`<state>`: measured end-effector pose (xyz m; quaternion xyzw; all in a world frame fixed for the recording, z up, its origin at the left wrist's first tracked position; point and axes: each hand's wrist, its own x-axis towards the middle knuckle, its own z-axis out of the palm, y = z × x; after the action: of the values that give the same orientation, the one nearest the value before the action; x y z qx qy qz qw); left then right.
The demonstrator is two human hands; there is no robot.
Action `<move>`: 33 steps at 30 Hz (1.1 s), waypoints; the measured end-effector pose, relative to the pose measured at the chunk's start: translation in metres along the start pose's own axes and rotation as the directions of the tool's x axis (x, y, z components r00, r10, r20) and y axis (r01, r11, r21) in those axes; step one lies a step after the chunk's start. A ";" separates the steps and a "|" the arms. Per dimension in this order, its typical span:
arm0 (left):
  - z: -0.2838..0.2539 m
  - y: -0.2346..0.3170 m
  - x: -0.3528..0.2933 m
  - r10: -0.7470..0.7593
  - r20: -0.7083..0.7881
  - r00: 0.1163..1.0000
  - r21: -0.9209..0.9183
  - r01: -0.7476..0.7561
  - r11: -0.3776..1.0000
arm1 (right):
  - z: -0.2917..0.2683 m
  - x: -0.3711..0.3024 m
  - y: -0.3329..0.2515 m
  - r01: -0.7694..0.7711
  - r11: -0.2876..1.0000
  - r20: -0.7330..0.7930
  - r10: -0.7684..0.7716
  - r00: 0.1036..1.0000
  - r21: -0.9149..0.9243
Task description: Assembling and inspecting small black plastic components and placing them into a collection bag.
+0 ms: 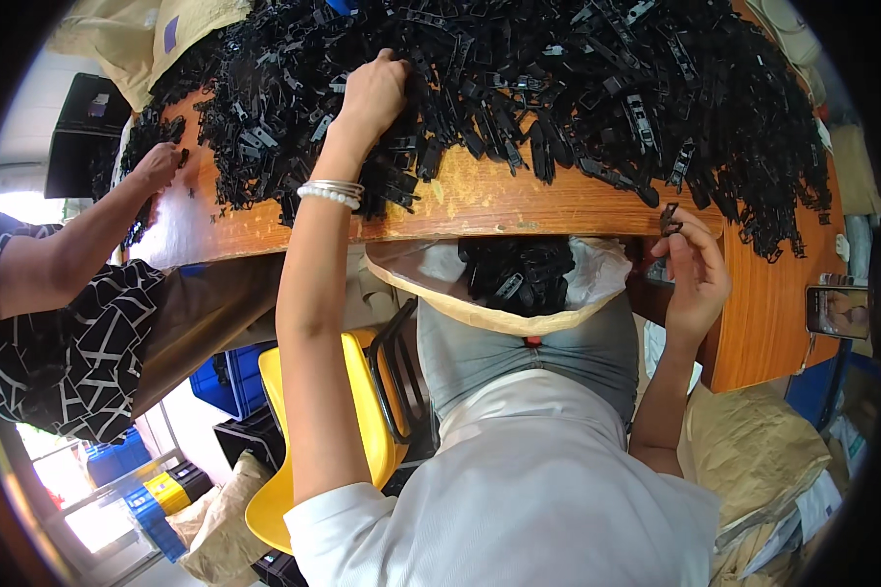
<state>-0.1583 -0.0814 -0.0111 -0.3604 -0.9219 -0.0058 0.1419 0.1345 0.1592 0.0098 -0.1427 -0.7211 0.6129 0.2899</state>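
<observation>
A heap of small black plastic parts (519,68), long and clip-like, covers the far side of the wooden table (480,201). My left hand (374,96) reaches into this heap with its fingers curled down. What lies under those fingertips is hidden. At the table's front edge on the right, my right hand (697,262) is raised and pinches one small black plastic clip (669,220) between thumb and fingers. An open sack (548,318) with a pale lining sits at my lap against the table edge. More black parts (519,272) lie inside it.
On the left, another person's hand (159,166) holds a small dark piece near the heap. A phone (838,311) stands at the table's right side. A yellow chair (279,479) is at my left, with blue crates (233,382) behind. Brown sacks (754,450) lie at lower right.
</observation>
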 end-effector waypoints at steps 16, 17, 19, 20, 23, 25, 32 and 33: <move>-0.085 0.138 -0.088 -0.287 0.126 0.950 -0.946 0.028 -0.323 | 0.051 0.011 -0.033 0.326 0.939 0.270 -0.289 0.919 -0.106; -0.089 0.145 -0.090 -0.265 0.122 0.956 -0.913 0.004 -0.408 | 0.057 0.009 -0.038 0.328 0.939 0.284 -0.288 0.915 -0.105; -0.082 0.147 -0.098 -0.190 0.052 0.980 -0.960 -0.004 -0.281 | 0.062 0.008 -0.041 0.330 0.938 0.295 -0.287 0.911 -0.108; -0.083 0.148 -0.099 -0.181 0.039 0.983 -0.964 -0.010 -0.266 | 0.064 0.006 -0.040 0.351 0.930 0.295 -0.307 0.905 -0.107; -0.085 0.151 -0.099 -0.188 0.032 0.982 -0.971 -0.014 -0.237 | 0.063 0.003 -0.039 0.374 0.920 0.295 -0.327 0.898 -0.117; -0.086 0.151 -0.100 -0.208 0.038 0.977 -0.975 -0.009 -0.222 | 0.063 0.001 -0.039 0.378 0.916 0.300 -0.327 0.896 -0.132; -0.085 0.150 -0.104 -0.193 -0.026 0.981 -0.995 -0.044 -0.087 | 0.064 0.003 -0.034 0.371 0.925 0.357 -0.320 0.878 -0.083; -0.084 0.150 -0.104 -0.184 -0.065 0.981 -0.997 -0.072 -0.030 | 0.063 0.004 -0.032 0.322 0.945 0.412 -0.273 0.869 -0.053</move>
<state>0.0355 -0.0489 0.0279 -0.3125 -0.6346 -0.7025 -0.0780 0.0987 0.1043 0.0367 0.0811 -0.8138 0.5323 0.2188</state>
